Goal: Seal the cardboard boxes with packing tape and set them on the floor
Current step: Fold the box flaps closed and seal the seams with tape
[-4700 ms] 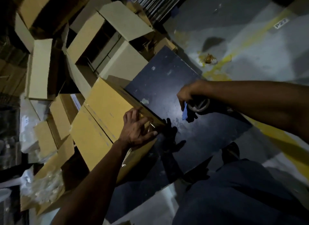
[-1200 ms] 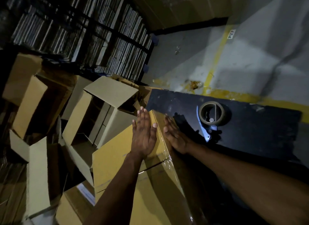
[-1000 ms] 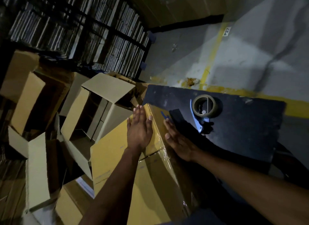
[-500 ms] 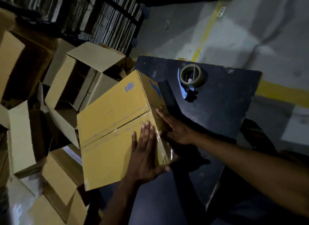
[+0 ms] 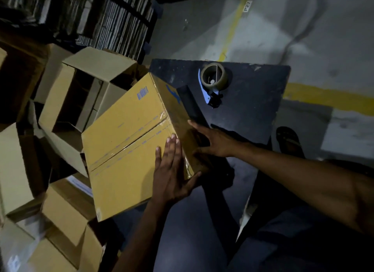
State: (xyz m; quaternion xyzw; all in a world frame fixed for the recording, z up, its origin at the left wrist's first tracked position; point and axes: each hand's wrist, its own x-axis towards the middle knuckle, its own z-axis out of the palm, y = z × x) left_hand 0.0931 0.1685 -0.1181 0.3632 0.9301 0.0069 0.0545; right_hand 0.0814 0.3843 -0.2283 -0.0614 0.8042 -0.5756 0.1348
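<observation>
Box, taped, tilted at the surface edge: left hand flat on top, right hand flat against its shadowed side; underside hidden.

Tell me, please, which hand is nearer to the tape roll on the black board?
Right. The right hand lies flat on the box side facing the tape roll; the left hand rests on the box's top, further from the roll.

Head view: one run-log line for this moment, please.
box: taped, tilted | left hand: flat on top | right hand: on side | tape dispenser: on table
</observation>
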